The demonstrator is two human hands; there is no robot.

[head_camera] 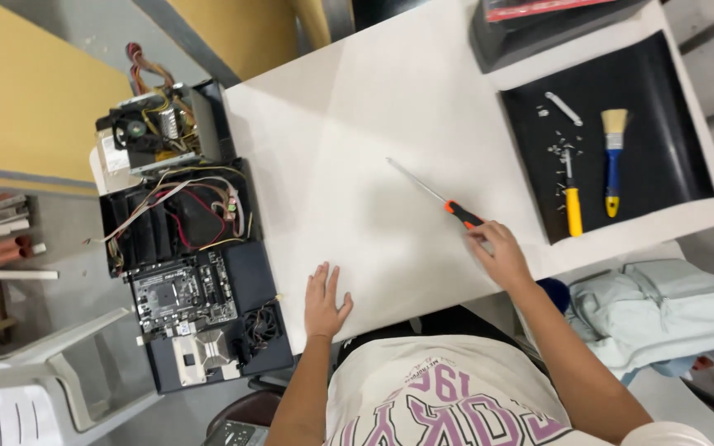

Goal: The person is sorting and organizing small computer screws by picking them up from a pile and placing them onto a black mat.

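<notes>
White table [357, 124]: screwdriver [435, 195] lies diagonally, tip up-left.

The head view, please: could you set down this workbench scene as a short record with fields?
Surface: white rectangular table
Left hand: flat on the table, empty
Right hand: fingers at the handle of the long orange-and-black screwdriver
Left edge: open black computer case with green motherboard and loose cables
Right side: black mat with blue-handled paintbrush, yellow-handled screwdriver, small screws
</notes>
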